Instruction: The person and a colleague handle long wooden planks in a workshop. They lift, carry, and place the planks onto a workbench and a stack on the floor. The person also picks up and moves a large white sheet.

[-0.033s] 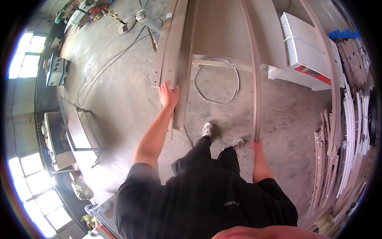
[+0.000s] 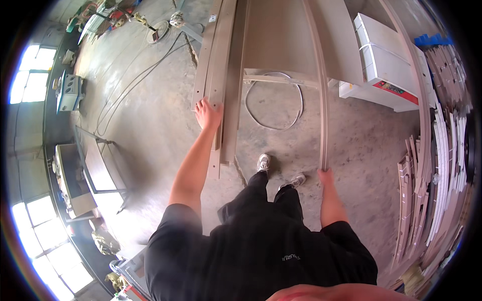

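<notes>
My left hand (image 2: 208,114) rests over the near ends of several long brown metal profiles (image 2: 217,65) stacked side by side, with small holes along them. Its fingers are spread across those ends. Farther right, my right hand (image 2: 326,177) is closed around the near end of a long, narrow brown strip (image 2: 323,110), which runs away from me toward the far edge. The strip's far end is out of view. Between the two hands, beyond my feet, lies a wide brown sheet (image 2: 281,40).
A loop of pale cable or hose (image 2: 302,100) lies on the concrete floor ahead of my shoes. White boxy equipment (image 2: 384,55) stands at the far right, near stacked strips (image 2: 437,165). Toward the left are a metal-framed table (image 2: 103,165) and a blue-white machine (image 2: 70,93).
My left hand has shifted slightly left over the profile ends, with its fingers more spread. My right hand has moved a little farther from me with the narrow strip's end.
</notes>
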A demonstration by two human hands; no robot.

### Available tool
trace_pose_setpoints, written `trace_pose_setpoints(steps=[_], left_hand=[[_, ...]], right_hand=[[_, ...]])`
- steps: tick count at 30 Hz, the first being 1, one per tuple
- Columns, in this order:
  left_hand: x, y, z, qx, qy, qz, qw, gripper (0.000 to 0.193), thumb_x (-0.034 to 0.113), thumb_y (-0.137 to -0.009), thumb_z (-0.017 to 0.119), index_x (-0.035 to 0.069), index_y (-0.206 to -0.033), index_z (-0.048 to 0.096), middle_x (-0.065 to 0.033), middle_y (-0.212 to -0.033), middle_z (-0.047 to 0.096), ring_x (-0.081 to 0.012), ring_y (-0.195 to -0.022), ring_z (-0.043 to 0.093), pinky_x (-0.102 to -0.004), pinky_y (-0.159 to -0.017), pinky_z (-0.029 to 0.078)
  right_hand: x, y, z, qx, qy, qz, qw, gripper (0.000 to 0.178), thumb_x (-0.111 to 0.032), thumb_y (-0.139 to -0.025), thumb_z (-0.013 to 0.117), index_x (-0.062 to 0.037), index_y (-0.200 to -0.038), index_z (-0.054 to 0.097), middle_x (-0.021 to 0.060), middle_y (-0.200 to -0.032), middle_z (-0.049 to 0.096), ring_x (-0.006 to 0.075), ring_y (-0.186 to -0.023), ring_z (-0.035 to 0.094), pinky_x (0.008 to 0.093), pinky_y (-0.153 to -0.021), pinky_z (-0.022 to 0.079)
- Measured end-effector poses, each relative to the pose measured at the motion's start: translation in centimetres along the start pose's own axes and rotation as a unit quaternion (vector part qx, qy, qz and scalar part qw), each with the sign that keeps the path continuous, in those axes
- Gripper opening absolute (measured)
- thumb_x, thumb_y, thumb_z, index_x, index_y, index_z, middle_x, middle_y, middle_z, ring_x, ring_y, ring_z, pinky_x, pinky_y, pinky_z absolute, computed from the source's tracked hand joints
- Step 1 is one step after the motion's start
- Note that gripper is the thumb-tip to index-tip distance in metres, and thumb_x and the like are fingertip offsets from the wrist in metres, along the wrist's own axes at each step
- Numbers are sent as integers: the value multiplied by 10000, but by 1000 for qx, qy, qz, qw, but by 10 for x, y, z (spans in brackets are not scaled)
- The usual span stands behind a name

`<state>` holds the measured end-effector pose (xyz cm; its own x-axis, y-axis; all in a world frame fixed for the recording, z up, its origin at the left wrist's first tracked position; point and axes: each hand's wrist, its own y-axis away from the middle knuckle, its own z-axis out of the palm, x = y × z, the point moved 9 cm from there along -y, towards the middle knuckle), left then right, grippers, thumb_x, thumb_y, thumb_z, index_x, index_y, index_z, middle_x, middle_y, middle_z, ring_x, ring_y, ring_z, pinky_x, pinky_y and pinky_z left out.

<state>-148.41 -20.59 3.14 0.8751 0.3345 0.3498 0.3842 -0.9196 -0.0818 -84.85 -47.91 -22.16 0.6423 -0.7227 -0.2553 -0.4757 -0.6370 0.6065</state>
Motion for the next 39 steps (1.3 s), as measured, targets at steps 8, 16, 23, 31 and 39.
trace_pose_setpoints(steps=[8, 16, 23, 31, 39], left_hand=[[1, -29, 10, -83, -68, -87, 990, 793, 344, -749, 798, 81, -1394, 419, -118, -1463, 380, -347, -1392, 308, -499, -1028, 477], [-20, -28, -9, -82, -22, -74, 994, 684, 236, -722, 777, 35, -1277, 433, -157, -1384, 451, -380, -1279, 478, -438, -1008, 513], [15, 78, 27, -198, 94, -108, 970, 666, 285, -703, 764, 10, -1201, 417, -231, -1127, 634, -404, -1052, 651, -491, -900, 538], [156, 341, 52, -427, 515, -45, 742, 627, 218, -818, 787, -8, -1292, 445, -154, -1169, 617, -267, -1058, 647, -419, -874, 533], [283, 267, 158, -504, 762, -159, 374, 305, 370, -1039, 542, 93, -1143, 616, -31, -960, 626, -186, -933, 610, -379, -882, 540]], right_hand=[[-125, 37, -53, 91, -108, -150, 978, 545, -326, -900, 708, -39, -1320, 513, 162, -1240, 687, 288, -1075, 694, 419, -915, 536], [-124, 154, -60, 42, -64, -165, 983, 469, -252, -852, 725, -44, -1241, 567, 120, -1197, 704, 311, -1115, 666, 399, -947, 522], [-250, 191, -41, -98, -217, -266, 934, 602, -355, -901, 728, -15, -1353, 522, 150, -1288, 666, 274, -1198, 639, 392, -995, 504], [-288, 181, -42, -186, -174, -187, 949, 782, -481, -750, 821, 23, -1298, 581, 201, -1182, 695, 274, -1111, 672, 376, -937, 520], [-21, 288, -208, -59, -11, -148, 987, 664, -530, -655, 817, -62, -1100, 664, 196, -1050, 705, 382, -999, 672, 464, -853, 535]])
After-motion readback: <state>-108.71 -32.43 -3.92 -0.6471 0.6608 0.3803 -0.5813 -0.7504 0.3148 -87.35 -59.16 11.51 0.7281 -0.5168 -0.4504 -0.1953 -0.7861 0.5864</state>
